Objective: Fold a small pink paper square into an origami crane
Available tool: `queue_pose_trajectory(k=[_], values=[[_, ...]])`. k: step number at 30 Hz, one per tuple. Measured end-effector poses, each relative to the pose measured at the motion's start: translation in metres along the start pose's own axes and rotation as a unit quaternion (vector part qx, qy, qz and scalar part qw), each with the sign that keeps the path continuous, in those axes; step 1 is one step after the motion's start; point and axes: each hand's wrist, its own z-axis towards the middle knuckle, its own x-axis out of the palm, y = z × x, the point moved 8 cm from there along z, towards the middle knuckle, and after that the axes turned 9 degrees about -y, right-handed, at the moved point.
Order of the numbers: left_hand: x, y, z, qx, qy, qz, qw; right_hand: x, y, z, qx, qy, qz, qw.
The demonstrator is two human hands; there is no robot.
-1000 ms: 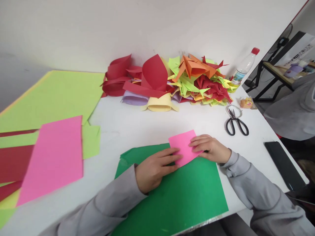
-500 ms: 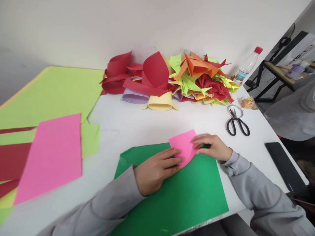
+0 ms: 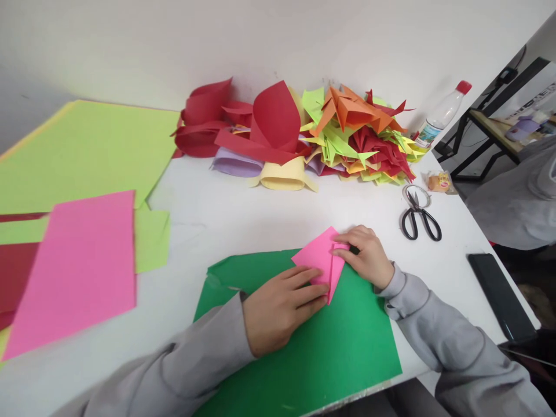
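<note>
A small pink paper (image 3: 313,249) lies on the green sheet (image 3: 343,353), near its back edge, with its right part folded over into a narrow flap. My left hand (image 3: 284,307) rests on the lower left of the pink paper, its fingers spread and pointing right. At the paper's right side, my right hand (image 3: 367,255) pinches the folded edge between thumb and fingers.
Large pink sheet (image 3: 82,272) and lime sheets (image 3: 99,150) lie left. Folded red paper shapes (image 3: 275,121) and spiky orange ones (image 3: 351,110) line the wall. At right are black-handled scissors (image 3: 420,220), a bottle (image 3: 438,119), a wrapped snack (image 3: 439,182) and a black phone (image 3: 501,295).
The pink paper's right side, curled up before, is now folded over to the left as a flap. My right hand has moved slightly left with it. The view has shifted a little.
</note>
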Motion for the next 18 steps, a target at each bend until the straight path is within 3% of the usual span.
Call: queue_pose_trajectory(k=[8, 13, 18], values=[[-0.003, -0.002, 0.004, 0.007, -0.012, 0.002, 1.000, 0.004, 0.005, 0.004, -0.054, 0.027, 0.021, 0.998], [-0.005, -0.005, 0.006, 0.013, -0.010, 0.012, 1.000, 0.008, 0.001, 0.004, -0.023, 0.052, 0.007, 0.998], [-0.002, -0.010, 0.008, 0.016, 0.001, 0.024, 1.000, 0.009, -0.006, 0.005, 0.049, 0.048, 0.023, 0.997]])
